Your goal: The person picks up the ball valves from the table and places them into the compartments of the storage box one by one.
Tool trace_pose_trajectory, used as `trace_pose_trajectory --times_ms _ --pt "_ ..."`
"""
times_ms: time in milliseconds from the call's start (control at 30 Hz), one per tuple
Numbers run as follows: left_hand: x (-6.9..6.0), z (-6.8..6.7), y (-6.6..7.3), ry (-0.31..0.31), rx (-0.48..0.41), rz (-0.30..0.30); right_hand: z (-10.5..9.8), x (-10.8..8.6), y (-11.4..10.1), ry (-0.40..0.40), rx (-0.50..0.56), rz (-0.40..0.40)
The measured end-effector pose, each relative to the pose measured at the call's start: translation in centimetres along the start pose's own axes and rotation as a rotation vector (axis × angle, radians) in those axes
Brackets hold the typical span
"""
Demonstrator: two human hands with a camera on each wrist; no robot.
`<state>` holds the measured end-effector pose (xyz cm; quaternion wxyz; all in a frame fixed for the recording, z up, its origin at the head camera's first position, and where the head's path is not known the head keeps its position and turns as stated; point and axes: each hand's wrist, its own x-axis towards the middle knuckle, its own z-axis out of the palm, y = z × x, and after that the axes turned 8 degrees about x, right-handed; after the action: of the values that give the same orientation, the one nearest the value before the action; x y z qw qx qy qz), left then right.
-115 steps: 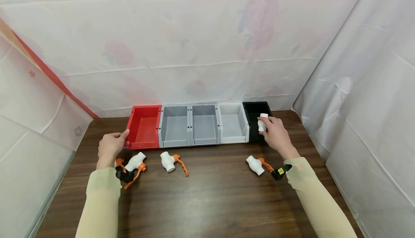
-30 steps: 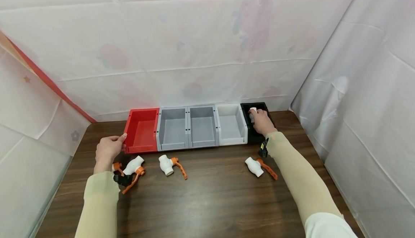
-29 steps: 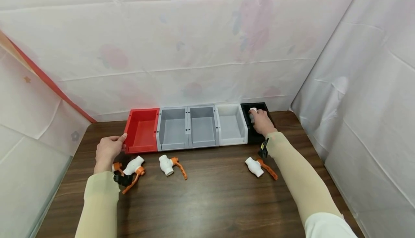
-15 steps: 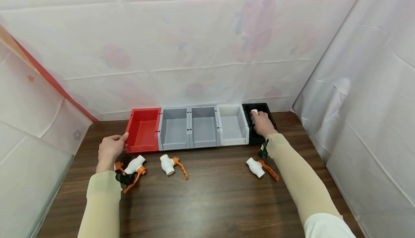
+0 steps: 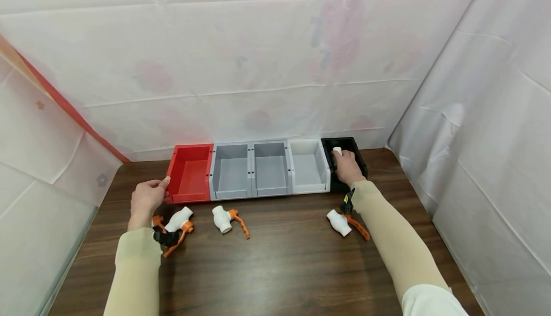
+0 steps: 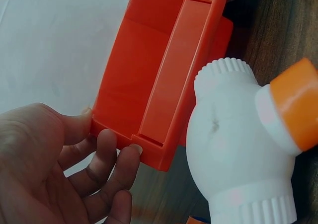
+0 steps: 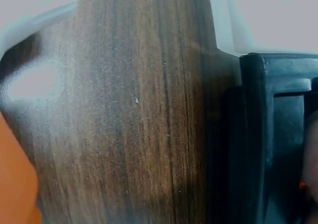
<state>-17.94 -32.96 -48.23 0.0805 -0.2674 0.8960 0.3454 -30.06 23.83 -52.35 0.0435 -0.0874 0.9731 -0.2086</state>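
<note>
My left hand is at the near left corner of the red bin; in the left wrist view the thumb and bent fingers of that hand grip the wall of the red bin. At the far right of the row, my right hand reaches into the black bin, its fingers round a white valve whose top end shows; the rest is hidden. The right wrist view shows the black bin's rim and a sliver of the hand, with a bit of orange beside it.
Two grey bins and a white bin stand between the red and black ones. White valves with orange handles lie in front: one near the left wrist, one beside it, one at right. Another orange handle shows under the left wrist.
My right hand has gone from the black bin's near side, with the white valve raised, down into the bin, and has lately shifted slightly lower. My left hand has stayed at the red bin.
</note>
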Motion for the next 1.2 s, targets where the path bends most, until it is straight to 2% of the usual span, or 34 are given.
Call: trace_pose_trajectory --times_ms 500,733,900,1033,1200 --pt "0.3 0.4 0.3 -0.002 -0.005 -0.003 0.5 -0.2 0.3 0.058 -0.015 -0.012" --pt "0.3 0.5 0.3 -0.002 -0.006 -0.01 0.9 -0.1 0.6 0.048 0.012 0.024" --pt "0.5 0.6 0.3 -0.003 -0.01 -0.012 0.4 -0.6 0.4 0.063 0.046 0.024" --pt "0.6 0.8 0.4 -0.001 -0.025 -0.002 -0.2 -1.2 0.2 0.096 0.072 -0.001" --pt "0.6 1.1 0.6 -0.003 -0.043 -0.013 -1.0 -2.3 0.2 0.186 0.123 -0.064"
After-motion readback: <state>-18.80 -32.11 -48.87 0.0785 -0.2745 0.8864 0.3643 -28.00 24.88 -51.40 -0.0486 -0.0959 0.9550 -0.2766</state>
